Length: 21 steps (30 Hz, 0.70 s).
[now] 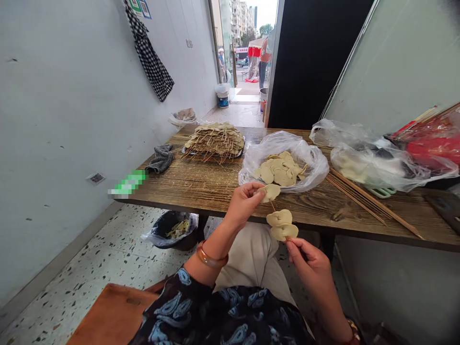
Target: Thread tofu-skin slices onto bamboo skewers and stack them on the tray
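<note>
Threading is under way: a pale slice is pinched by the left hand at the skewer tip, gripped below by the right hand; next, steady pushing is likely needed.

Grey cloth, checked garment

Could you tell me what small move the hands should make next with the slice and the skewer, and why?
Probably push the slice pinched in the left hand down the skewer toward the two slices already threaded. The right hand holds the skewer's lower end, and a bare gap separates them.
</note>
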Each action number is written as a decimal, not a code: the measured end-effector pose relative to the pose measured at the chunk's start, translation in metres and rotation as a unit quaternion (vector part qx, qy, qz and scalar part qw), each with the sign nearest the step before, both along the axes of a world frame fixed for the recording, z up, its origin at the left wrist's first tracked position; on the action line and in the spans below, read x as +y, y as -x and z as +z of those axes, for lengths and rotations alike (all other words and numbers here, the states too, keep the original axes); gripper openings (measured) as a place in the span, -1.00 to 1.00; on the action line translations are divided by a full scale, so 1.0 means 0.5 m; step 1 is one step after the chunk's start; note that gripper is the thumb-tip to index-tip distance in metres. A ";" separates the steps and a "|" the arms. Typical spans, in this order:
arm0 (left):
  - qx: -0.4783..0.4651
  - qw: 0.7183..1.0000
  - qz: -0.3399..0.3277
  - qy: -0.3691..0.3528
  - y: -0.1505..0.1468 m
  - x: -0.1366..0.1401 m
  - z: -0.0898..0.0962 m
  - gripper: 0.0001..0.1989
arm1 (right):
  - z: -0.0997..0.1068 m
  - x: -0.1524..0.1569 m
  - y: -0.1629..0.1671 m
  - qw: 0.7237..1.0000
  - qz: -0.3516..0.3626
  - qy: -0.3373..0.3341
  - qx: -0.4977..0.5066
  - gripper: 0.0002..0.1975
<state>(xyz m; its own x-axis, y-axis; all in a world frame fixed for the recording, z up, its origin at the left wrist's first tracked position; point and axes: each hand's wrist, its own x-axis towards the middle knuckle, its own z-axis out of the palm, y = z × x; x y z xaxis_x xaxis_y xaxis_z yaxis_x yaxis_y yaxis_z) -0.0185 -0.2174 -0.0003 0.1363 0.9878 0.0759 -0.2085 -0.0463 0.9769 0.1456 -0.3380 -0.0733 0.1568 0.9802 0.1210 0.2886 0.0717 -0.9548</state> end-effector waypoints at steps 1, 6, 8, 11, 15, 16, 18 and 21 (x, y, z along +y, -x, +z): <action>0.005 1.000 0.001 -0.006 0.000 0.002 -0.002 -0.77 | 0.001 0.000 0.000 1.000 0.000 -0.001 -0.001 -0.71; 0.066 0.996 0.021 -0.056 0.005 0.010 -0.020 -0.81 | 0.001 0.000 0.002 1.000 0.008 0.007 0.002 -0.71; 0.095 0.992 0.034 -0.075 0.007 0.011 -0.026 -0.84 | -0.002 0.001 0.003 1.000 0.008 0.008 0.009 -0.71; 0.122 0.988 0.044 -0.084 0.005 0.010 -0.030 -0.88 | -0.003 0.003 0.007 1.000 0.006 0.011 0.017 -0.70; 0.116 0.991 0.015 -0.063 0.001 0.003 -0.029 -0.88 | 0.002 0.008 0.014 0.999 0.001 0.029 0.037 -0.69; 0.110 0.992 0.001 -0.054 0.000 0.001 -0.029 -0.87 | 0.003 0.009 0.015 0.998 -0.001 0.036 0.050 -0.69; 0.096 0.994 -0.034 -0.035 -0.001 -0.002 -0.028 -0.84 | 0.006 0.011 0.017 0.995 0.001 0.051 0.087 -0.68; 0.055 0.995 -0.079 -0.007 0.001 -0.007 -0.025 -0.78 | 0.008 0.013 0.019 0.985 0.014 0.078 0.155 -0.67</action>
<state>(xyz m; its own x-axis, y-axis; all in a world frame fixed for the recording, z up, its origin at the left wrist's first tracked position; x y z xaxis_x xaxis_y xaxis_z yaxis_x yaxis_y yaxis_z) -0.0191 -0.2209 -0.0129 0.2974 0.9525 0.0654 -0.1058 -0.0353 0.9938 0.1359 -0.3317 -0.0691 0.1353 0.9876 -0.0803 -0.0190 -0.0784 -0.9967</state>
